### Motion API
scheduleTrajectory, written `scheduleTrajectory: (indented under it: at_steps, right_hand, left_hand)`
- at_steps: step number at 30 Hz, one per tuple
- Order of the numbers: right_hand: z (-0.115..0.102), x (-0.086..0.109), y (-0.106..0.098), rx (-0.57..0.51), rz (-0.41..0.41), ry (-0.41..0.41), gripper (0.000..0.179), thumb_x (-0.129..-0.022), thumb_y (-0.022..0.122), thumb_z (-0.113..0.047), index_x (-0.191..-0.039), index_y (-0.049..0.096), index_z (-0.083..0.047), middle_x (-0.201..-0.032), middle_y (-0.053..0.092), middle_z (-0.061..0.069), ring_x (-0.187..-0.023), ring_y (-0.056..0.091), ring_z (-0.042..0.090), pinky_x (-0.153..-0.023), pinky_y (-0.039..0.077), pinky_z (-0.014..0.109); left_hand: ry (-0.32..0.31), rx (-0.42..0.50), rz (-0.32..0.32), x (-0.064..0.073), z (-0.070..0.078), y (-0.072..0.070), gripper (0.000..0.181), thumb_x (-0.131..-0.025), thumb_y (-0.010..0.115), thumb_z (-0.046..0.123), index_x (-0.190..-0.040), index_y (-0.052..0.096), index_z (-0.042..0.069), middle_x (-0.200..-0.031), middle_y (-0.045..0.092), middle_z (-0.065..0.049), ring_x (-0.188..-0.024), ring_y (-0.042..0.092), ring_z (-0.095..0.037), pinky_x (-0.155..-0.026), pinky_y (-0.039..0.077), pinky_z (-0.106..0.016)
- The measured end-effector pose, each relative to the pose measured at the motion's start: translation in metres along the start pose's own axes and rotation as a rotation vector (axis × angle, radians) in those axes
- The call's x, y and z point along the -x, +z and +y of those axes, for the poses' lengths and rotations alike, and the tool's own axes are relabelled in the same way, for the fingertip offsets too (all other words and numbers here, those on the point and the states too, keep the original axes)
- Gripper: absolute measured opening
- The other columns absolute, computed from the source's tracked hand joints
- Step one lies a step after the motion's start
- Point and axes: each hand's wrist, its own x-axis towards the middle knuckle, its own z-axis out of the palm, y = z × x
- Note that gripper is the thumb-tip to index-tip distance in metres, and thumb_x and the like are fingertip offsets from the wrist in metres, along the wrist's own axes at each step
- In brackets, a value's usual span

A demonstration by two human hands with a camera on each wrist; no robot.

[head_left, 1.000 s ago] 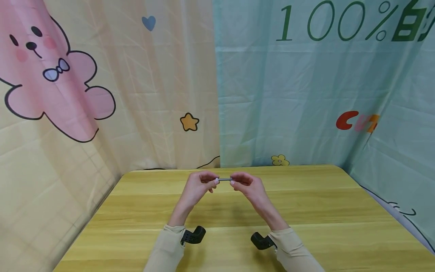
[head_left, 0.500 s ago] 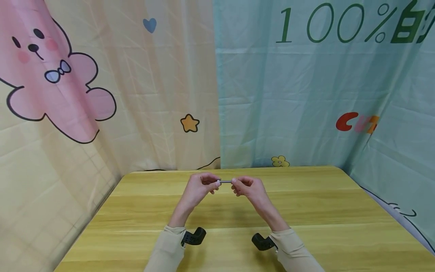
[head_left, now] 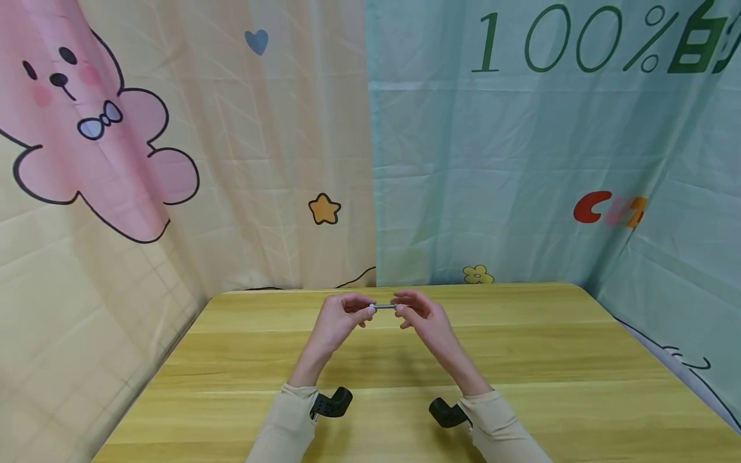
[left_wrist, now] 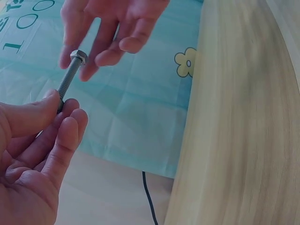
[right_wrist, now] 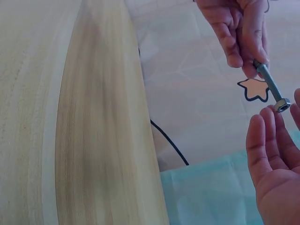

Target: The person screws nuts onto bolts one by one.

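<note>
A grey metal bolt (head_left: 384,307) is held up above the table, lying roughly level between the two hands. My left hand (head_left: 338,325) pinches its head end between thumb and fingers, so the head is mostly hidden. On the far end of the threaded shank sits a hex nut (left_wrist: 78,56). Around that nut my right hand (right_wrist: 276,159) has its fingers spread, thumb and fingertips apart. The fingertips lie very near the nut in the right wrist view; whether one touches it I cannot tell.
A wooden table (head_left: 370,411) spreads below both hands. Printed curtains (head_left: 515,173) hang behind it and at the sides. A black wrist camera (head_left: 332,402) sits on the left wrist, and another wrist camera (head_left: 447,412) on the right.
Half a second ago my right fingers were closed on the bolt's nut end; now they have spread away from it. The left hand keeps its pinch and has barely moved.
</note>
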Motion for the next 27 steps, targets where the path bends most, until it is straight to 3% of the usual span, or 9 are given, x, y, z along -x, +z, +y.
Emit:
scheduleTrajectory:
  at_steps: [5, 11, 15, 20, 27]
  right_hand:
    - [-0.0026, 0.0011, -0.0021, -0.026, -0.036, -0.030, 0.030, -0.099, 0.061, -0.009, -0.129, 0.058, -0.007, -0.117, 0.065, 0.018, -0.098, 0.064, 0.027, -0.084, 0.054, 0.045]
    - [-0.0012, 0.0019, -0.0030, -0.024, -0.051, -0.056, 0.027, -0.096, 0.065, -0.013, -0.122, 0.062, -0.005, -0.108, 0.068, 0.022, -0.099, 0.063, 0.042, -0.079, 0.055, 0.039]
    - [-0.0014, 0.0023, -0.0029, -0.008, -0.050, -0.064, 0.025, -0.096, 0.067, -0.014, -0.118, 0.064, -0.003, -0.103, 0.069, 0.020, -0.093, 0.066, 0.033, -0.077, 0.056, 0.034]
    - [-0.0001, 0.0019, -0.0028, -0.036, -0.048, -0.030, 0.023, -0.096, 0.066, -0.012, -0.115, 0.065, 0.001, -0.095, 0.071, 0.017, -0.087, 0.068, 0.025, -0.075, 0.056, 0.033]
    - [0.0023, 0.0015, -0.0014, -0.007, -0.034, 0.003, 0.034, -0.099, 0.062, -0.029, -0.098, 0.068, 0.004, -0.083, 0.070, 0.015, -0.075, 0.067, 0.024, -0.071, 0.057, 0.033]
  left_hand:
    - [0.004, 0.003, 0.026, -0.0017, -0.0026, 0.0008, 0.010, -0.091, 0.070, 0.003, -0.099, 0.073, -0.001, -0.088, 0.070, -0.013, -0.080, 0.065, -0.037, -0.070, 0.057, -0.044]
    - [0.011, 0.013, 0.034, -0.0019, -0.0030, 0.0017, 0.009, -0.090, 0.070, 0.003, -0.098, 0.073, -0.001, -0.087, 0.070, -0.011, -0.077, 0.066, -0.030, -0.069, 0.057, -0.041]
    - [0.013, 0.020, 0.019, -0.0016, -0.0026, 0.0015, 0.009, -0.090, 0.070, 0.002, -0.099, 0.073, -0.001, -0.089, 0.071, -0.014, -0.075, 0.065, -0.026, -0.068, 0.056, -0.040]
    - [0.001, 0.018, 0.007, -0.0005, -0.0027, 0.0020, 0.009, -0.091, 0.069, 0.002, -0.099, 0.073, 0.000, -0.091, 0.070, -0.017, -0.074, 0.064, -0.020, -0.072, 0.056, -0.049]
    - [0.023, 0.022, -0.008, 0.0013, -0.0010, 0.0027, 0.010, -0.091, 0.069, 0.003, -0.100, 0.073, 0.000, -0.090, 0.070, -0.016, -0.075, 0.064, -0.020, -0.073, 0.054, -0.053]
